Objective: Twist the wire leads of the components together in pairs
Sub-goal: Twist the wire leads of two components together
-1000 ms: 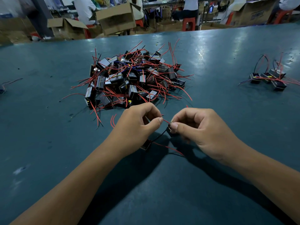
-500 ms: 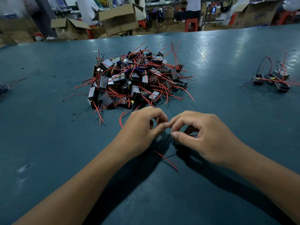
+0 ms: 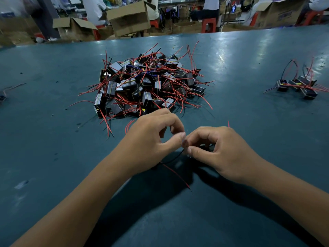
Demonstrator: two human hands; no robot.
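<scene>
My left hand [image 3: 153, 138] and my right hand [image 3: 220, 150] meet fingertip to fingertip just above the green table [image 3: 53, 157]. Both pinch thin wire leads between thumb and forefinger at the point where they touch. A black lead [image 3: 173, 158] and a red lead [image 3: 176, 176] trail down from the pinch onto the table. The components they belong to are mostly hidden under my hands. A pile of small black components with red leads [image 3: 147, 86] lies just beyond my hands.
A small group of components with leads [image 3: 299, 86] lies at the right. One stray component [image 3: 2, 98] sits at the left edge. Cardboard boxes [image 3: 128, 18], red stools and seated people are beyond the table's far edge.
My hands have closed together until the fingertips touch. The small black component seen below my left hand a second ago is now hidden, and the red lead lies further toward me.
</scene>
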